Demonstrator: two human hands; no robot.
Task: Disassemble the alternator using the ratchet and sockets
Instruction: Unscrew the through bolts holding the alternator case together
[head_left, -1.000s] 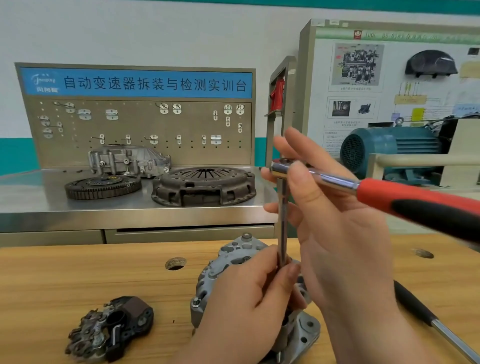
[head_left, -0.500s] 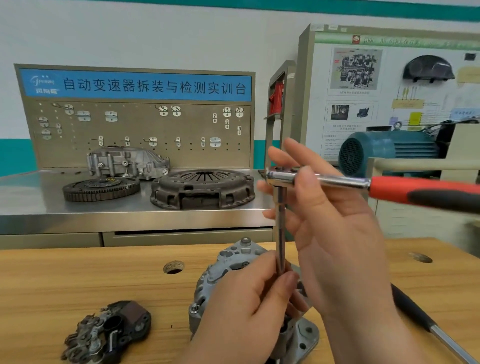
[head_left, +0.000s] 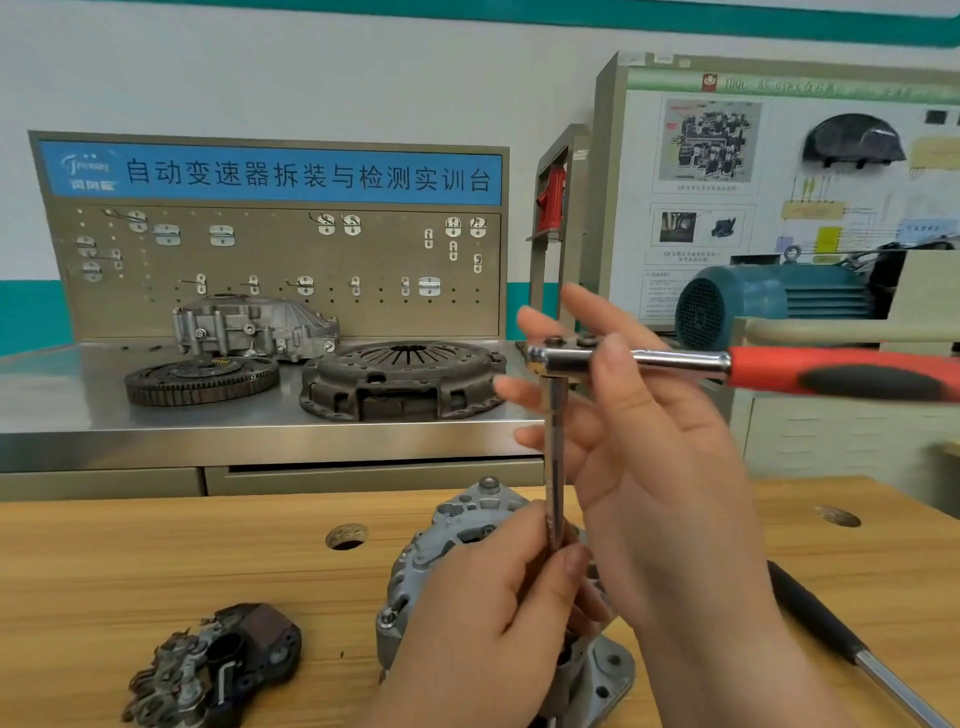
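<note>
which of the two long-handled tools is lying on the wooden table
The black-handled tool at the right, lying flat and untouched. The red-handled ratchet is raised, its head held by the right hand.

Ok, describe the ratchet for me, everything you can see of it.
The ratchet has a chrome head and shaft and a red-and-black grip running off the right edge. It lies roughly level above the alternator. The right hand holds it near the head, thumb in front. A chrome extension bar drops from the head, pinched low down by the left hand.
</note>
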